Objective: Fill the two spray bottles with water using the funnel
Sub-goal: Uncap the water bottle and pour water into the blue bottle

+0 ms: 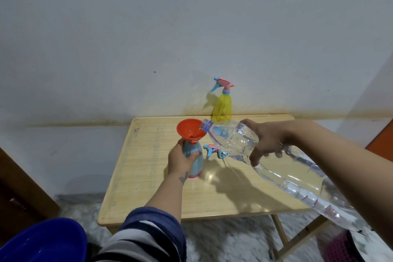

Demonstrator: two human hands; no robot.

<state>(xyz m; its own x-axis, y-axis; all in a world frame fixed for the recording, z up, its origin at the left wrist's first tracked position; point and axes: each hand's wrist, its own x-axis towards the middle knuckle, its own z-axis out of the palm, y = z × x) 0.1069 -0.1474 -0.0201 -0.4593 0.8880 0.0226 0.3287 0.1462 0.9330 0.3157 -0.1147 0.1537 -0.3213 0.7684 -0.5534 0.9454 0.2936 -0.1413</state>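
Gripping the blue spray bottle (pixel 192 160) around its body, the left hand (pixel 180 160) is steadying it upright on the wooden table (pixel 148 176), with the orange funnel (pixel 190 130) sitting in its neck. The right hand (pixel 265 142) is wrapping its fingers around a large clear water bottle (pixel 276 168), tilting its uncapped mouth over the funnel's rim. The yellow spray bottle (pixel 222 106) is standing capped near the wall, and a loose spray head (pixel 212 151) is lying just beside the blue bottle.

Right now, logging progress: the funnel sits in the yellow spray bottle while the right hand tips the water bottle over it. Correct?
Not quite. In the head view the funnel sits in the blue spray bottle, held by the left hand. The right hand does tip the water bottle over it.
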